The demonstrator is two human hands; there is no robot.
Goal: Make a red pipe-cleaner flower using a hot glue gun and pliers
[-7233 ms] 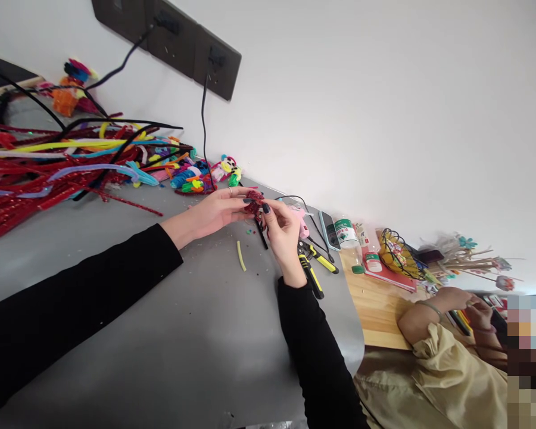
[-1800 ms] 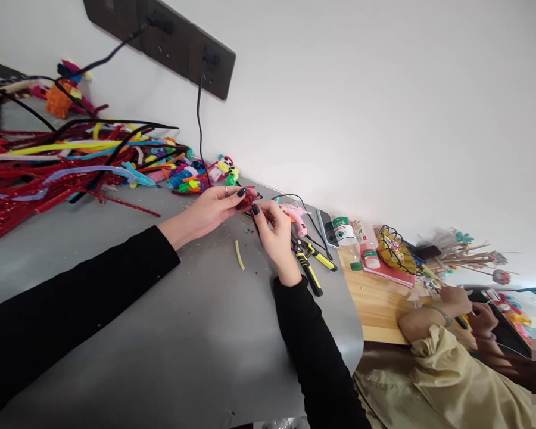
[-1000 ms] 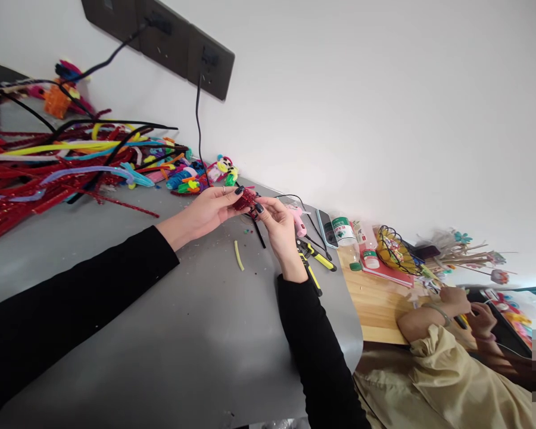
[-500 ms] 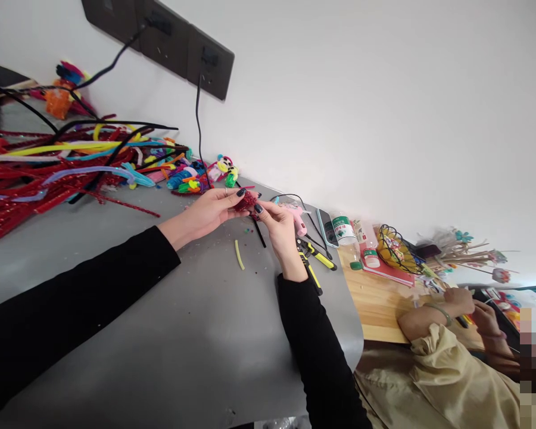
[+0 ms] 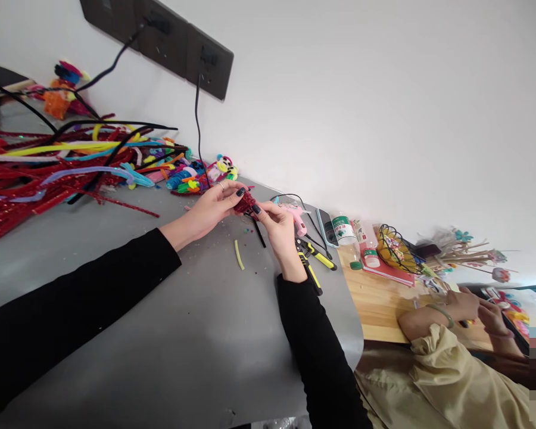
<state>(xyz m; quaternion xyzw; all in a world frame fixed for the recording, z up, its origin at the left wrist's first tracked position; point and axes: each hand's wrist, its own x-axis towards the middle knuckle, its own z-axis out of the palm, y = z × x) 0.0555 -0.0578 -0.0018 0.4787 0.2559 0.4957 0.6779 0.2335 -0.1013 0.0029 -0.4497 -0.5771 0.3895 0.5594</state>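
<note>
A small dark red glittery piece [image 5: 245, 202] is held between my two hands above the grey table [image 5: 196, 328]. My left hand [image 5: 212, 208] pinches it from the left, thumb on top. On its lower right side, my right hand [image 5: 277, 223] grips it between thumb and fingers. Just below the piece, a short black stem [image 5: 259, 234] points down toward the table. A short yellow-green strip [image 5: 239, 255] lies on the table beneath my hands. Past my right hand lie a pink glue gun [image 5: 298, 219] and yellow-black pliers [image 5: 311, 271].
Pipe cleaners [image 5: 71, 161] in many colours are heaped at the left. A phone [image 5: 327, 227] and a bottle [image 5: 345, 232] stand beyond the pliers. At the right, a person in a tan sleeve [image 5: 451, 369] works at a wooden table [image 5: 379, 316]. Sockets [image 5: 170, 44] with cords are on the wall.
The red piece has turned slightly in my fingers and more of it shows. My left fingers have shifted a little. At the right, the other person's hands have moved.
</note>
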